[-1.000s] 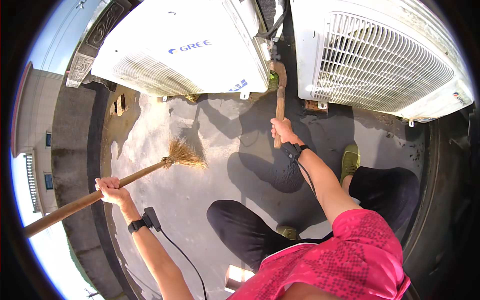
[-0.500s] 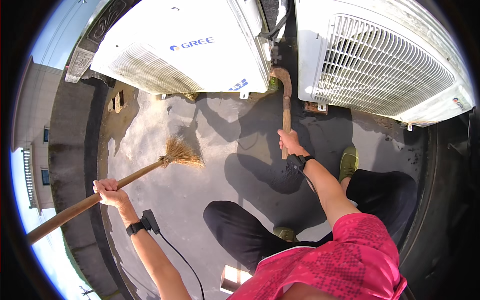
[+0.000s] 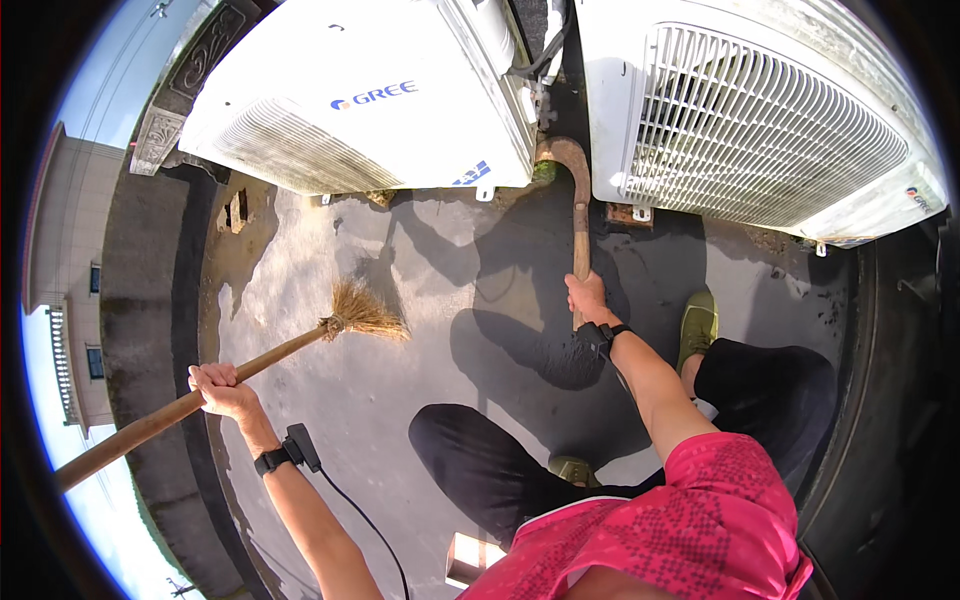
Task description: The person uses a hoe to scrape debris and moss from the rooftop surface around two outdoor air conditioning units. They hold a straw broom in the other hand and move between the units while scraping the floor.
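My left hand (image 3: pixel 222 392) is wrapped round the wooden handle of a straw broom (image 3: pixel 362 311), whose bristles fan out over the grey floor to the right. With my right hand (image 3: pixel 588 297) I grip the wooden handle of a rusty billhook (image 3: pixel 581 190). Its curved blade bends left, with the tip at the corner of the left air conditioner outdoor unit (image 3: pixel 350 130), beside a patch of green moss (image 3: pixel 545 172). Whether the tip touches the unit or the moss, I cannot tell.
A second outdoor unit (image 3: pixel 612 120) stands to the right, resting on a brick (image 3: pixel 628 213), with a narrow gap holding pipes between the two. A low wall (image 3: pixel 145 270) curves along the left. Near my legs lies a small box (image 3: pixel 466 558). The floor has damp patches.
My right hand has shifted slightly right and nearer to me, drawing the billhook with it. The broom and my left hand have hardly moved.
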Action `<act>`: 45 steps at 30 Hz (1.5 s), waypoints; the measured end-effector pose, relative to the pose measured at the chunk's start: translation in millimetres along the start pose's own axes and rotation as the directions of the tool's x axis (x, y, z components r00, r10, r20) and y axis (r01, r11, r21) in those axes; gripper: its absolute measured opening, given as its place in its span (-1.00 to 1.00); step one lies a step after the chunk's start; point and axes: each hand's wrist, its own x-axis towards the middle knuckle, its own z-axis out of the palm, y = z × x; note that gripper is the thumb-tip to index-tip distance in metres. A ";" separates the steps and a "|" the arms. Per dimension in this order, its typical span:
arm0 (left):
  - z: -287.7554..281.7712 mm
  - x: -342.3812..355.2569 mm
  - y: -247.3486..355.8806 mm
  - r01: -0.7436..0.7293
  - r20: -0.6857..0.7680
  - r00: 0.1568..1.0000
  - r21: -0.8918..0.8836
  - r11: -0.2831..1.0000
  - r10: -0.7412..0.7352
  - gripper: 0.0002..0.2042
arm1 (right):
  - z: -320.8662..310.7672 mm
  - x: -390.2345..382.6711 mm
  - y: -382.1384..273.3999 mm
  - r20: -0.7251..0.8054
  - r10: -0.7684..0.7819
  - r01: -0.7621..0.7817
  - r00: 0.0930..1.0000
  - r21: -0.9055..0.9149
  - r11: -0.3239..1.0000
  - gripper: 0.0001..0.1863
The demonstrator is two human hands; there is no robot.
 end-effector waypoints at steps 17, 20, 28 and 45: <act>-7.7 -2.1 3.0 0.016 -0.042 0.999 -0.003 1.000 -0.016 -0.58 | 3.2 -50.3 20.1 0.007 -0.015 0.015 1.000 0.036 0.999 -0.78; -12.5 -1.1 1.4 0.019 -0.052 0.998 -0.007 1.000 -0.020 -0.57 | 18.2 -21.9 -10.3 -0.042 -0.034 0.035 0.999 0.019 0.999 -0.79; -8.0 -4.2 1.5 0.022 -0.075 0.997 -0.013 1.000 -0.023 -0.62 | 0.0 -51.2 26.3 -0.049 0.054 -0.063 0.997 -0.209 0.976 -0.82; -142.8 2.1 34.3 0.042 -0.375 0.927 0.086 0.995 -0.007 -0.58 | 2.8 -62.0 4.0 0.200 0.349 -0.340 0.915 -0.079 0.937 -0.66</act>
